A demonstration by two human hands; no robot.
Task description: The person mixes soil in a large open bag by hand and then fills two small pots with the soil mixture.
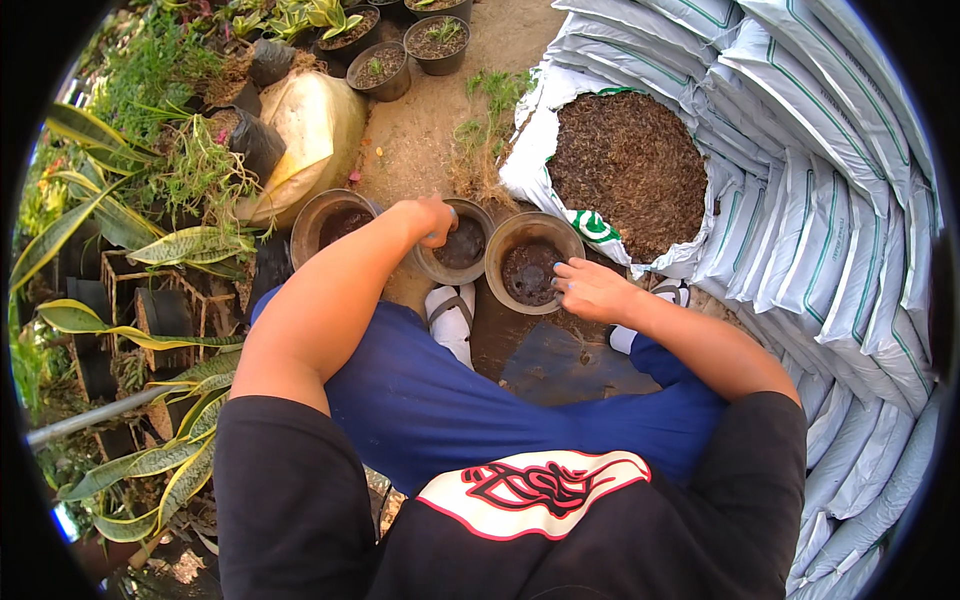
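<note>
Touching rim of the right pot point(497, 258): right hand point(598, 291), fingers bent | left hand point(435, 220) curled at the middle pot point(435, 266) (whether either grasps, one cannot tell)

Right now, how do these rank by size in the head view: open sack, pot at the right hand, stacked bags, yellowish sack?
Stacked bags
Open sack
Yellowish sack
Pot at the right hand
</note>
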